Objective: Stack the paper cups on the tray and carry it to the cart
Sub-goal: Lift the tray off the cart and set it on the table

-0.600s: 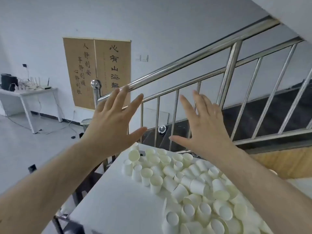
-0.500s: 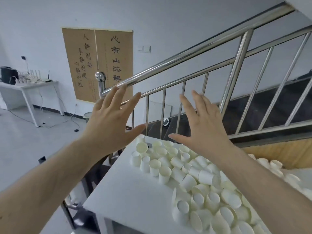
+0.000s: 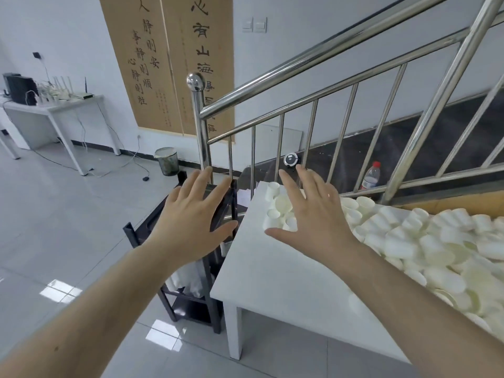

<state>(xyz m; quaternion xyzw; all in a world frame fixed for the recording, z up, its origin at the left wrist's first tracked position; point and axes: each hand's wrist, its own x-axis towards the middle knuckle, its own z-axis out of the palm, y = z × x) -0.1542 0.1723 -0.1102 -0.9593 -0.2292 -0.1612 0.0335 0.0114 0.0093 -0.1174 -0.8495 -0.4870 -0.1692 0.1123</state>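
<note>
Both hands are out in front, fingers straight and spread wide, holding nothing. Left hand [image 3: 191, 222] hangs over the black metal-frame cart [image 3: 191, 296] just beside the table's left end; right hand [image 3: 313, 214] hovers above the near-left part of the white rectangular tabletop [image 3: 272, 282], apparently not touching it. Read: a ready pose before the first reach, stacking not yet begun.

Loose white paper cups [image 3: 409, 241] lie heaped across the right and far side of the tabletop, some upright, most tipped over, none nested as far as visible. The bare left strip looks like the working space for building stacks. No tray is identifiable in view; can't tell where it is.

The cart stands touching or nearly touching the table end, so the carry should be short. Its shelves hold something pale, unclear what.

Behind: stainless steel stair railing [image 3: 327, 85], clear plastic bottle with red cap [image 3: 371, 177] on the stairs beyond the bars, small mesh wastebasket [image 3: 167, 160] by the wall.
</note>
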